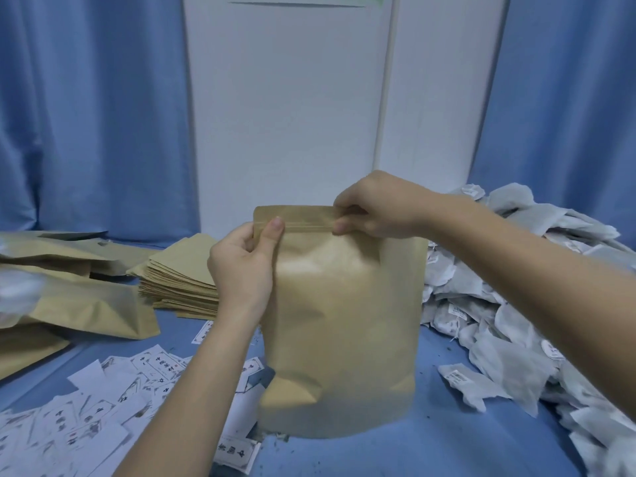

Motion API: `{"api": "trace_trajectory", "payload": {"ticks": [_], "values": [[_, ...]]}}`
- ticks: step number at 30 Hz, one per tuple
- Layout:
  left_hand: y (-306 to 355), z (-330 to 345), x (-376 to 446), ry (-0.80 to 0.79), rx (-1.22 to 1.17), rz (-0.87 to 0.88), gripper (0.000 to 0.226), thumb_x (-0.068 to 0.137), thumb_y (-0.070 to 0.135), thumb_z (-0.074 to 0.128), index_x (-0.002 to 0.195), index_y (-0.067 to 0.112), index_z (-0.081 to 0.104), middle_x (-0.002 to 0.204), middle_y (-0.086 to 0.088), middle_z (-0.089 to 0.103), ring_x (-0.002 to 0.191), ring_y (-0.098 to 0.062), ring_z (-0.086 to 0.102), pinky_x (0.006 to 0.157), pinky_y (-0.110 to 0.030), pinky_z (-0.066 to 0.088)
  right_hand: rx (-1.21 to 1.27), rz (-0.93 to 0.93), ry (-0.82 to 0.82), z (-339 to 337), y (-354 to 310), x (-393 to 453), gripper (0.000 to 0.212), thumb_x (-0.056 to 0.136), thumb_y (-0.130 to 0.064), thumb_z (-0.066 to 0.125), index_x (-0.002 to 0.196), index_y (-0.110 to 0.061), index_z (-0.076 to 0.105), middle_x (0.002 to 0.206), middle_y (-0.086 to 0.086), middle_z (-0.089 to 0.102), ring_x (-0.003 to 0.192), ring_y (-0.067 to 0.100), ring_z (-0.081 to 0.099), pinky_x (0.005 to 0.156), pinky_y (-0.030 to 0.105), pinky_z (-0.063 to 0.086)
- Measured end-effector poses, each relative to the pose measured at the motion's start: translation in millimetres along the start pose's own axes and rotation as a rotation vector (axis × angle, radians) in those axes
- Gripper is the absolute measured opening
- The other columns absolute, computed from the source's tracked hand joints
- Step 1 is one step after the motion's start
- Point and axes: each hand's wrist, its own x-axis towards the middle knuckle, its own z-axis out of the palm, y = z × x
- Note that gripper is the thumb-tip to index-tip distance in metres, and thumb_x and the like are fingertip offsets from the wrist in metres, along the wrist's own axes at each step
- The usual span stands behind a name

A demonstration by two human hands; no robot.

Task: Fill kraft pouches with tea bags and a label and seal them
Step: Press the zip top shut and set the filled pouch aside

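Blue tabletop (447,438), specks of tea dust on it. Kraft pouch (344,321) stands upright at centre. Left: stack of flat pouches (182,273), w/ filled pouches (79,304) lying beside it. Front left: scattered paper labels (103,401), some under the standing pouch. Right: big heap of tea bags (516,321).

pouch (344,321): plain kraft tan
flat pouches (179,273): same tan
tea bags (509,342): pale grey-white mesh, small white tags
labels (99,411): white with black characters and thin borders
worktop (430,449): blue
curtains (86,115): blue
panel (285,108): white
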Motion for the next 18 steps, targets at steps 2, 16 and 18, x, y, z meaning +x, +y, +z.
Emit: {"api": "trace_trajectory", "payload": {"ticks": [2,16,18], "values": [[-1,-3,1,0.018,-0.001,-0.003,0.049,0.088,0.033,0.065,0.072,-0.011,0.053,0.066,-0.01,0.047,0.066,-0.018,0.036,0.063,-0.032,0.03,0.031,-0.014,0.045,0,4,-3,0.041,0.084,-0.034,0.065,0.061,-0.008,0.044,0.055,0.002,0.037,0.054,0.015,0.032,0.051,0.024,0.025],[-10,-6,2,0.039,-0.071,-0.05,0.03,0.087,0.028,0.066,0.069,0.004,0.062,0.063,0.002,0.056,0.059,-0.003,0.044,0.056,-0.019,0.037,0.056,0.157,0.041,22,40,-31,0.025,0.09,-0.044,0.052,0.077,-0.024,0.046,0.069,-0.011,0.051,0.072,0.017,0.052,0.067,0.035,0.048],[-10,-3,2,0.036,-0.075,-0.064,0.032,0.088,0.029,0.066,0.068,0.004,0.061,0.06,0.004,0.055,0.059,-0.004,0.043,0.056,-0.021,0.036,-0.012,0.117,0.202,26,42,-34,0.029,0.085,-0.049,0.056,0.077,-0.022,0.049,0.06,-0.01,0.047,0.065,0.019,0.048,0.061,0.031,0.043]]}}
